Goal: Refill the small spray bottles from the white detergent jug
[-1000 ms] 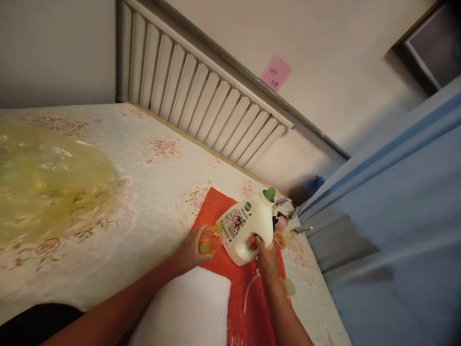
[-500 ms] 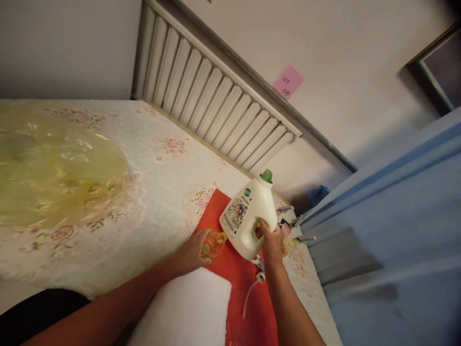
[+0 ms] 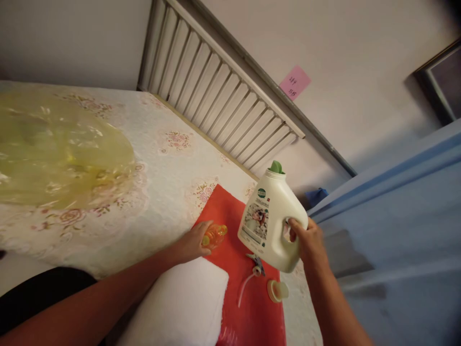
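My right hand [image 3: 307, 241] grips the handle of a white detergent jug [image 3: 271, 221] with a green spout, held upright in the air above the red cloth [image 3: 252, 298]. My left hand [image 3: 190, 242] is closed around a small clear orange-tinted bottle [image 3: 214, 234] that rests tilted on the red cloth. Below the jug on the cloth lie a spray pump head with a thin tube [image 3: 252, 274] and a pale round cap [image 3: 276, 290].
A floral tablecloth [image 3: 162, 182] covers the table. A crumpled yellow plastic sheet [image 3: 54, 149] lies at the far left. A white towel [image 3: 180, 307] sits near me. A white radiator [image 3: 223, 96] and a pink sticky note [image 3: 294, 82] are on the wall. Blue fabric [image 3: 396, 230] hangs right.
My right hand has lifted the jug from the cloth, raising it up and to the right and turning it upright. The pump head and cap are now uncovered. My left hand stayed put.
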{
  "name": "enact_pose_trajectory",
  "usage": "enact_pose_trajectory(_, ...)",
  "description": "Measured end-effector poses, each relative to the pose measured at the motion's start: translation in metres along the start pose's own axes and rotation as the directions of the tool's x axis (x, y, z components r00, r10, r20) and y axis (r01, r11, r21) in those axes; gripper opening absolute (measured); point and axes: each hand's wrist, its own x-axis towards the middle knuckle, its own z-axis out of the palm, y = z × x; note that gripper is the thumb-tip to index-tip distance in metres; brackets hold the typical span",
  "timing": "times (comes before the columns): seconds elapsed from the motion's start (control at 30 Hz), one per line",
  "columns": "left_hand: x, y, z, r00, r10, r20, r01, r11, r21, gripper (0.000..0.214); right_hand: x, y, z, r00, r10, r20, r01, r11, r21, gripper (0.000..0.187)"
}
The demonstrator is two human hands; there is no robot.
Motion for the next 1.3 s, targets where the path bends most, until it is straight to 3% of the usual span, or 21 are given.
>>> enact_pose_trajectory(0.13, -0.001, 0.001, 0.000, 0.999, -0.027, 0.016, 0.027, 0.999, 0.017, 0.088, -0.018, -0.012, -0.024, 0.997, -0.017, 0.071, 0.027, 0.990, -0.137, 0.026)
enact_pose_trajectory(0.27, -0.002, -0.001, 0.000, 1.000, -0.022, 0.010, 0.022, 1.000, -0.015, 0.090, -0.034, -0.012, -0.038, 0.985, 0.058, 0.160, -0.031, 0.986, -0.164, 0.028)
enact_pose_trajectory(0.5, -0.001, -0.010, 0.002, 0.999, -0.023, 0.032, 0.024, 0.999, -0.028, 0.083, -0.053, 0.005, -0.050, 0.921, 0.129, 0.367, -0.081, 0.986, -0.145, 0.073)
enact_pose_trajectory(0.7, 0.000, -0.006, -0.001, 0.999, -0.011, 0.040, 0.013, 0.999, -0.039, 0.079, -0.063, 0.016, -0.058, 0.839, 0.120, 0.531, -0.049, 0.988, -0.145, 0.074)
enact_pose_trajectory(0.9, -0.003, -0.004, -0.003, 0.998, 0.042, 0.047, -0.043, 0.999, 0.006, 0.077, -0.065, 0.013, -0.062, 0.806, 0.138, 0.575, -0.039, 0.983, -0.181, 0.074)
enact_pose_trajectory(1.3, -0.002, -0.007, 0.000, 0.999, 0.030, 0.037, -0.031, 0.999, 0.026, 0.081, -0.061, 0.001, -0.058, 0.723, 0.183, 0.666, 0.008, 0.962, -0.273, 0.076)
